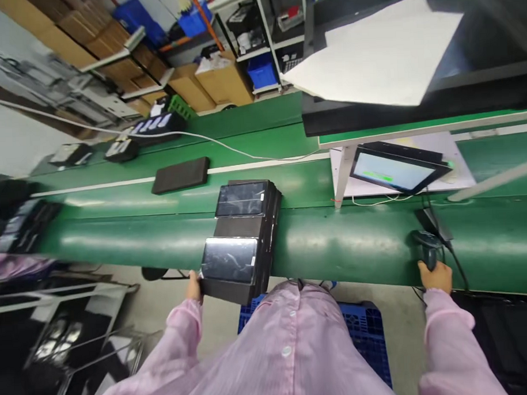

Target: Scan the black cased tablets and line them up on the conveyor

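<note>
At the table's (355, 246) near edge, your left hand (193, 286) grips the stack of black tablets (241, 244), fingers hidden behind it. Farther right, your right hand (434, 275) closes round a scanner (427, 243); its handle is mostly covered.

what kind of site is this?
Likely an electronics assembly or packing line: a green conveyor, stacked black devices under the left hand, a scanner in the right hand.
</note>
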`<state>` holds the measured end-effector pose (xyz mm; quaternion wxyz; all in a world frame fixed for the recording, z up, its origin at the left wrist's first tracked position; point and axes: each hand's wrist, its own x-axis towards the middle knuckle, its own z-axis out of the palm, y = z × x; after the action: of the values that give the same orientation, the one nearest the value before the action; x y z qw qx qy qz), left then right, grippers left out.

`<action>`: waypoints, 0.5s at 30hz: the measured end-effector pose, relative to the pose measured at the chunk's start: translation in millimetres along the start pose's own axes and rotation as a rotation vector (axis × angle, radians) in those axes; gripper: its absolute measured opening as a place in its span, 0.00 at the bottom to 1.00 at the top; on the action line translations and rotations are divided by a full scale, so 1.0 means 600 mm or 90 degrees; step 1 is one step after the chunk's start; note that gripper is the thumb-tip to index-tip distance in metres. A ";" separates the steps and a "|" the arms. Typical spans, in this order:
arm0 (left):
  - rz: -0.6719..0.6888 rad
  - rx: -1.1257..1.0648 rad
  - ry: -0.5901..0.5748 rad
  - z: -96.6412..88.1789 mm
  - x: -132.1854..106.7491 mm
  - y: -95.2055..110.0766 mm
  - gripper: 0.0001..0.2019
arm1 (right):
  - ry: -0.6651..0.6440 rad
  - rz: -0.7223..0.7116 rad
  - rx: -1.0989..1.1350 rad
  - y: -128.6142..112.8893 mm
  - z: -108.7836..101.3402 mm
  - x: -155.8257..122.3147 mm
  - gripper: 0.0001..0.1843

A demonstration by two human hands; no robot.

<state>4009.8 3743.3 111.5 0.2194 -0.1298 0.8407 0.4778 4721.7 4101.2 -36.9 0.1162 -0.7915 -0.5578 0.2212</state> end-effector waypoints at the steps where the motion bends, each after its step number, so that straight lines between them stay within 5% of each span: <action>1: -0.029 -0.021 -0.038 -0.002 0.010 -0.001 0.31 | -0.003 0.013 0.002 0.013 0.010 0.006 0.29; 3: -0.092 -0.056 -0.117 -0.007 0.030 -0.005 0.33 | 0.045 0.056 0.010 0.023 0.026 -0.004 0.34; 5: -0.139 -0.070 -0.171 -0.019 0.051 -0.010 0.32 | 0.183 0.071 0.020 0.008 0.036 -0.034 0.41; 8: -0.183 -0.079 -0.222 -0.034 0.084 -0.014 0.29 | 0.300 -0.044 0.055 -0.072 0.065 -0.111 0.42; 11: -0.174 -0.050 -0.245 -0.029 0.110 -0.010 0.25 | 0.062 -0.105 0.187 -0.216 0.135 -0.226 0.40; 15: -0.100 -0.013 -0.258 -0.021 0.124 -0.007 0.23 | -0.437 0.019 0.466 -0.439 0.277 -0.410 0.44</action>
<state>3943.8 3729.4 77.3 0.4190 -0.0987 0.7621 0.4836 4353.9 3953.0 -14.6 0.1930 -0.5884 -0.4381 0.6517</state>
